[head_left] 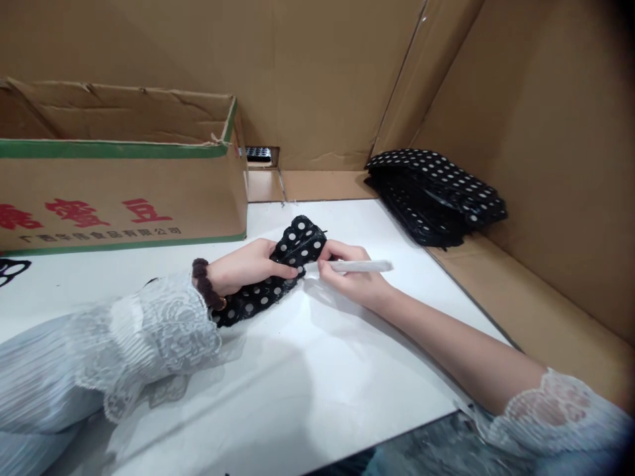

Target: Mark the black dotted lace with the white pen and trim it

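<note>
My left hand (pixel 245 268) is closed around a piece of black fabric with white polka dots (pixel 292 248), bunched and held just above the white table (pixel 307 370). The fabric's lower end trails under my wrist. My right hand (pixel 350 277) grips a slim white pen-like tool (pixel 364 266), and its fingertips touch the right end of the fabric. The tool lies nearly level, pointing right. A dark beaded band circles my left wrist.
A stack of the same dotted black pieces (pixel 436 195) lies at the back right on cardboard. An open cardboard box with green edges and red print (pixel 119 192) stands at the back left. Cardboard walls (pixel 540 145) close in the back and right.
</note>
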A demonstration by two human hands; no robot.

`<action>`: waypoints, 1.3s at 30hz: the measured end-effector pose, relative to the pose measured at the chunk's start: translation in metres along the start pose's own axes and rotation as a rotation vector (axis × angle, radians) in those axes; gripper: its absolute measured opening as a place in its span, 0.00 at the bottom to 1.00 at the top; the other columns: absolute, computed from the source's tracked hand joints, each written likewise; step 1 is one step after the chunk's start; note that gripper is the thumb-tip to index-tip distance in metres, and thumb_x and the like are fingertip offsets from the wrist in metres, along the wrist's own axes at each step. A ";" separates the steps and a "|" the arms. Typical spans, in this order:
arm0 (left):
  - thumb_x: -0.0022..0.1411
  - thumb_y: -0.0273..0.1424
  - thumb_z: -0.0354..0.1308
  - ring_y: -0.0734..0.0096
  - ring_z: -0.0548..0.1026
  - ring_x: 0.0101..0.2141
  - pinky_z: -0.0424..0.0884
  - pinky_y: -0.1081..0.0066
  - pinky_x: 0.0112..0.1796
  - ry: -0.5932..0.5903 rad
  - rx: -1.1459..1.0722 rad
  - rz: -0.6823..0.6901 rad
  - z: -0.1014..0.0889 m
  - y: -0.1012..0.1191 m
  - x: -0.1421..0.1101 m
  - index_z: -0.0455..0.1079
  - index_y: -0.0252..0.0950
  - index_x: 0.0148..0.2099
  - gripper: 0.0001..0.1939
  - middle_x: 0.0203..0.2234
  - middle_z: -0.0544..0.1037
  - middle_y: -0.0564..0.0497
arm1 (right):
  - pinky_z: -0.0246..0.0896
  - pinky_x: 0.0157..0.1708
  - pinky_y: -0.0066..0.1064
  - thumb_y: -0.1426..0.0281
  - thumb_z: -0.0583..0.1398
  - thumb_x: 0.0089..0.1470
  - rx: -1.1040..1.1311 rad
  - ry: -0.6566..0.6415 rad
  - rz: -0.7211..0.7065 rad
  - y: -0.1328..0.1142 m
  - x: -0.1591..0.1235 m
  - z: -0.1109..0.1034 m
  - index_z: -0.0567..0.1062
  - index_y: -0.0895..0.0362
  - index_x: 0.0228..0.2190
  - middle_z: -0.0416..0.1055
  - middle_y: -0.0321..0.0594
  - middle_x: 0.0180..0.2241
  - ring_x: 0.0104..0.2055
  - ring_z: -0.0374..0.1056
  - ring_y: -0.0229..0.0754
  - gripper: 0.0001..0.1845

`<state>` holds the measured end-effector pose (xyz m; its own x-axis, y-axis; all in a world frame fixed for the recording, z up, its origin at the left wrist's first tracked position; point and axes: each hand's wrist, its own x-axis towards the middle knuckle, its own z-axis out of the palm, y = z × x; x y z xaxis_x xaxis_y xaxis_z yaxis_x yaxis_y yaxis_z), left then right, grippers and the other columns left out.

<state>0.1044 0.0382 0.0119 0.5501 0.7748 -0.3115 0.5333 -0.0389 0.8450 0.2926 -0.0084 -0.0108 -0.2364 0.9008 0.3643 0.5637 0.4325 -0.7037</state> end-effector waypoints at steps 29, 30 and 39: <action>0.62 0.32 0.36 0.68 0.69 0.30 0.61 0.73 0.30 0.192 0.910 0.394 -0.037 -0.005 0.004 0.56 0.39 0.42 0.10 0.32 0.70 0.49 | 0.47 0.22 0.25 0.72 0.54 0.44 0.251 -0.175 0.188 0.005 0.004 -0.001 0.65 0.58 0.20 0.60 0.32 0.19 0.22 0.54 0.32 0.05; 0.62 0.32 0.36 0.68 0.69 0.30 0.61 0.73 0.30 0.153 0.884 0.408 -0.035 -0.005 0.004 0.56 0.39 0.42 0.10 0.32 0.70 0.50 | 0.47 0.22 0.25 0.71 0.54 0.45 0.270 -0.152 0.213 0.007 0.006 -0.002 0.66 0.58 0.21 0.60 0.32 0.19 0.22 0.54 0.32 0.05; 0.54 0.50 0.45 0.66 0.70 0.31 0.62 0.73 0.31 -0.077 0.867 0.151 -0.054 -0.013 0.004 0.61 0.38 0.44 0.23 0.32 0.73 0.50 | 0.45 0.24 0.26 0.66 0.54 0.47 0.282 0.147 0.248 0.019 0.009 -0.007 0.66 0.58 0.20 0.57 0.31 0.19 0.24 0.52 0.33 0.09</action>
<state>0.0646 0.0762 0.0230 0.6792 0.6793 -0.2778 0.7339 -0.6266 0.2621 0.3064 0.0072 -0.0167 0.0066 0.9728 0.2314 0.3456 0.2149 -0.9135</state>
